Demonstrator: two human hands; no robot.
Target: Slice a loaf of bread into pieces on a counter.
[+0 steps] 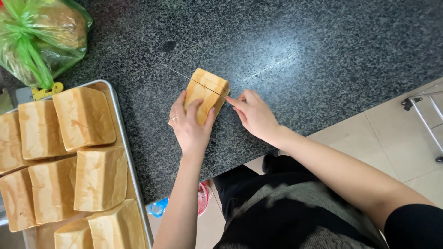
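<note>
Left hand (190, 127) clamps bread loaf (206, 95) on counter (300, 50); right hand (254, 113) grips knife (191, 79) w/ blade across top. Loaf prob soft, light, squashy; hold sides gently.

Ring on left grip (190, 125), bare forearms, short black sleeve, grey-black clothing

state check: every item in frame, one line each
Golden rectangular bread loaf: on the dark speckled counter, partly cut.
Thin long knife: blade in the loaf's top.
Left hand: gripping the loaf.
Right hand: holding the knife.
Metal tray: full of whole loaves.
Green plastic bag: tied shut.
</note>
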